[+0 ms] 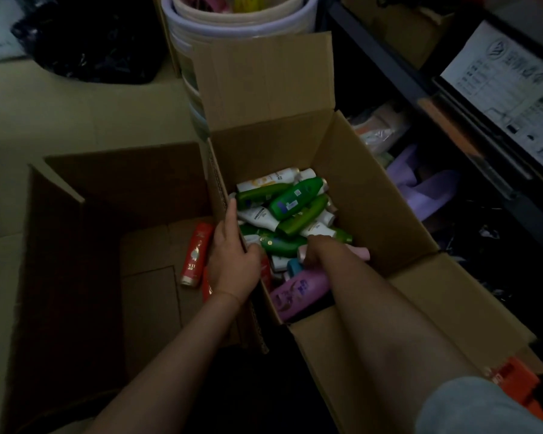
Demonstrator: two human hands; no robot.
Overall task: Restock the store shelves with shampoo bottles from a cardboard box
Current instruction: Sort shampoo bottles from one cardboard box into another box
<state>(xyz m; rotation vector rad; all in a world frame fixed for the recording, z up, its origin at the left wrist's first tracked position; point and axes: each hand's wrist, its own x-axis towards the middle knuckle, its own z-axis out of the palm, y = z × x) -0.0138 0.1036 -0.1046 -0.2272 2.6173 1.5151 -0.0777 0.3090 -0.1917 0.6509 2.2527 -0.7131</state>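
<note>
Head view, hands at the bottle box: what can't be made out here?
- Right hand: fingers buried among the bottles in the cardboard box; grip hidden.
- Left hand: on the box wall, fingertips curled inside, hidden by the hand's back.
- Second red bottle: mostly behind the left wrist.
- Red bottle in the left box: label too dim to read.
- Purple bottle: lower end covered by the right forearm.
- Shelf contents: dark, cut off by the right edge.

Left hand curled, gripping; right hand reaching down, fingers hidden.
</note>
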